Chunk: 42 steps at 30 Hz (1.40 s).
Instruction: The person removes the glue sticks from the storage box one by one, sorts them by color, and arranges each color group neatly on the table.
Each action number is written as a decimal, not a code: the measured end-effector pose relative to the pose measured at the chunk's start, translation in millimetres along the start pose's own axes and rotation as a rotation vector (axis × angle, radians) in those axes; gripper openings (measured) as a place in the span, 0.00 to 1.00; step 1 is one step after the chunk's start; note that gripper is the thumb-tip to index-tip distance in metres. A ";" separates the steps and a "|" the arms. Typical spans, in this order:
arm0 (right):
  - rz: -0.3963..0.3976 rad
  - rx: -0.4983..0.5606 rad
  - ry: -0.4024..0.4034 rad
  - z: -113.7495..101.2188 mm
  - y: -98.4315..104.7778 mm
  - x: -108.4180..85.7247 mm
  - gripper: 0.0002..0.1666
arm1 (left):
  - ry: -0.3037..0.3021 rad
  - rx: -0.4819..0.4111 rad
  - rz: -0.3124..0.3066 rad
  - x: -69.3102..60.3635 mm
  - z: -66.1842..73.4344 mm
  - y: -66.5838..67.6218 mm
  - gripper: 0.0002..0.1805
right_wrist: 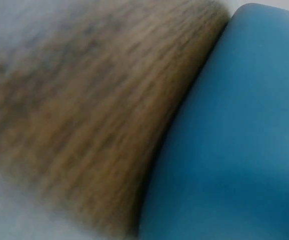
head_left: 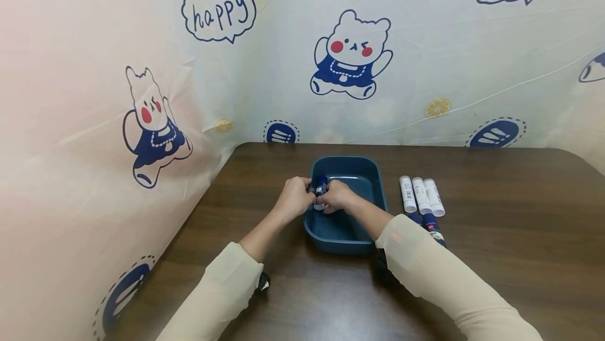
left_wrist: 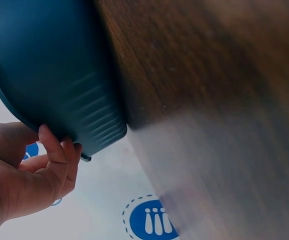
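Note:
A dark teal plastic bin [head_left: 350,230] stands on the table. My left hand [head_left: 294,196] grips its left rim; in the left wrist view the fingers [left_wrist: 57,160] curl against the outside of the bin [left_wrist: 49,65], while the thumb's tip is hidden by the rim. Inside, near that left wall, my right hand [head_left: 337,196] holds a navy-and-white tube [head_left: 321,188] that resembles a glue stick. The right wrist view has only the bin's outer wall [right_wrist: 234,140], without the hand.
To the right of the bin, three white tubes [head_left: 421,195] lie side by side on the brown wooden table [head_left: 510,225]. Navy tubes [head_left: 432,225] lie just in front of them, partly hidden by the right sleeve [head_left: 425,262]. A printed curtain [head_left: 283,68] hangs behind and at the left.

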State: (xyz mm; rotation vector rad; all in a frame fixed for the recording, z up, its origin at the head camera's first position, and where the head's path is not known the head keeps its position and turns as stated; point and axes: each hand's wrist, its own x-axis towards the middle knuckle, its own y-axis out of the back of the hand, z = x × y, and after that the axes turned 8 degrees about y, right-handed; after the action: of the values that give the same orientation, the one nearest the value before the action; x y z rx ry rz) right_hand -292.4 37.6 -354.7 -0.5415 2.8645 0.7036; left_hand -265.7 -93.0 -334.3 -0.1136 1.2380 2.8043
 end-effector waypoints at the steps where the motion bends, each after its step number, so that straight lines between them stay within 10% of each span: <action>1: -0.005 0.009 0.001 0.3 0.3 -0.2 0.20 | 0.000 -0.002 -0.002 0.0 0.0 -0.1 0.24; 42: -0.059 0.565 -0.054 -1.0 9.1 -2.8 0.38 | 0.005 0.055 0.048 2.4 0.8 -3.2 0.22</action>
State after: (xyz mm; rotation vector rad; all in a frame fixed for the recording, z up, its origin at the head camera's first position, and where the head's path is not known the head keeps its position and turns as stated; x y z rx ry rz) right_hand -293.3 45.5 -349.4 -0.5009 2.7927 -0.1096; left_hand -267.8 -90.2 -336.3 -0.0897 1.3356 2.8088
